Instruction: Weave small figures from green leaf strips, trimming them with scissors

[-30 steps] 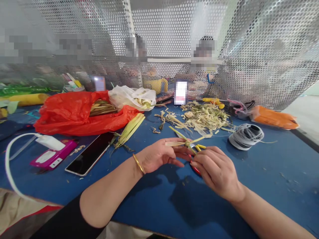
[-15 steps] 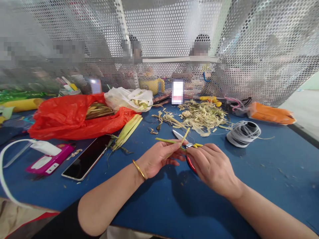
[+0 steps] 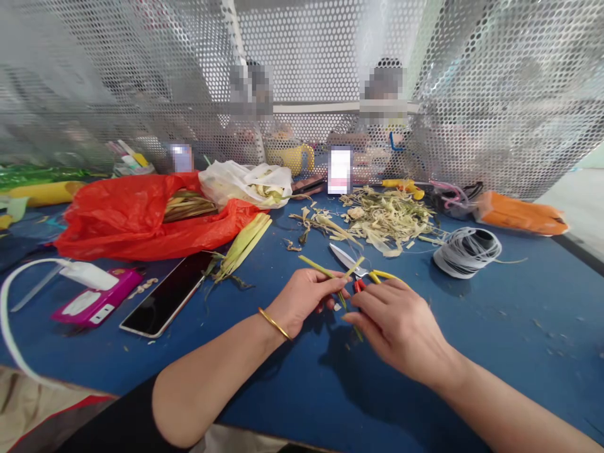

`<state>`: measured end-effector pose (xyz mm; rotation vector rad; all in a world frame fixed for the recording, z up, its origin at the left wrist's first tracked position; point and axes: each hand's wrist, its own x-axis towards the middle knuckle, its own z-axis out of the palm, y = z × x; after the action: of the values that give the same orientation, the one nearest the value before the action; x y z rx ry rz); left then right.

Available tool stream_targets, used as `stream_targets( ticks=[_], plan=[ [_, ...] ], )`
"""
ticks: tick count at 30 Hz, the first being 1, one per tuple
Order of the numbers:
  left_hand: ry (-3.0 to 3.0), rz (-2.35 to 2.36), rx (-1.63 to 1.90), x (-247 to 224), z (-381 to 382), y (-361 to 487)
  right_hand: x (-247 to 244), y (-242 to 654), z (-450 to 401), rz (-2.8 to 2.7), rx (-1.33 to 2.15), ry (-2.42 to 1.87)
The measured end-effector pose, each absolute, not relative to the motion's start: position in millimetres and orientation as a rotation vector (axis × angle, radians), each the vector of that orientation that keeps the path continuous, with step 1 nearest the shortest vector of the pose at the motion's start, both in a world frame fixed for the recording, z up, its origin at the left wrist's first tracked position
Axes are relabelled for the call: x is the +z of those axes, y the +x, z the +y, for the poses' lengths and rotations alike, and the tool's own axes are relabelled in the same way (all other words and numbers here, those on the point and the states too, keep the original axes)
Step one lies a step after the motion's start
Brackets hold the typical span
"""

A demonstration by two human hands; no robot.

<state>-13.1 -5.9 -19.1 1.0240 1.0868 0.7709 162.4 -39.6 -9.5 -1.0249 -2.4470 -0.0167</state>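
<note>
My left hand (image 3: 316, 290) pinches thin green plant strips (image 3: 315, 265) between thumb and fingers; they cross near the fingertips. The lower end of a strip runs down to my right hand (image 3: 396, 324), whose fingers are curled and whose thumb lies over it. The fingertips under this hand are hidden. Just beyond both hands, scissors (image 3: 348, 259) lie on the blue table, blades pointing away to the left. One handle loop is yellow and the other red, partly covered by my right hand.
A heap of pale shredded husk (image 3: 391, 217) lies ahead, with a spool of white thread (image 3: 467, 253) at the right. Leftward are a red plastic bag (image 3: 117, 217), yellow-green leaves (image 3: 245, 244), a phone (image 3: 167, 296) and a purple device (image 3: 97, 302). A perforated screen (image 3: 321, 50) closes the back.
My right hand has shifted slightly down, and its thumb has spread from the fingers. More of the strip's lower end and of the scissors' yellow handle shows. The view has shifted slightly.
</note>
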Motion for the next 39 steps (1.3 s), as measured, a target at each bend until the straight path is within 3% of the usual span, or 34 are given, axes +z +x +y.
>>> stream_targets(
  ticks=[4,7,11,14,25,33,39],
  plan=[
    [1.226,0.943,0.503,-16,-16,-13,0,168,-35,-2.161,0.175,-1.247],
    [1.328,0.844,0.338,-18,-24,-8,-5,167,-29,-2.032,0.615,-1.39],
    [1.395,0.865,0.25,-19,-30,-3,-16,162,-26,-1.845,1.263,-1.313],
    [1.449,0.907,0.214,-17,-30,-2,-16,159,-27,-1.75,1.375,-1.245],
    [1.361,0.985,0.293,-19,-29,-3,-6,162,-34,-1.866,1.042,-1.248],
    [1.217,1.033,0.455,-22,-26,-3,-1,166,-39,-2.16,0.107,-1.216],
    [1.063,1.051,0.611,-18,-25,0,-1,161,-46,-2.249,-0.178,-1.074]
  ],
)
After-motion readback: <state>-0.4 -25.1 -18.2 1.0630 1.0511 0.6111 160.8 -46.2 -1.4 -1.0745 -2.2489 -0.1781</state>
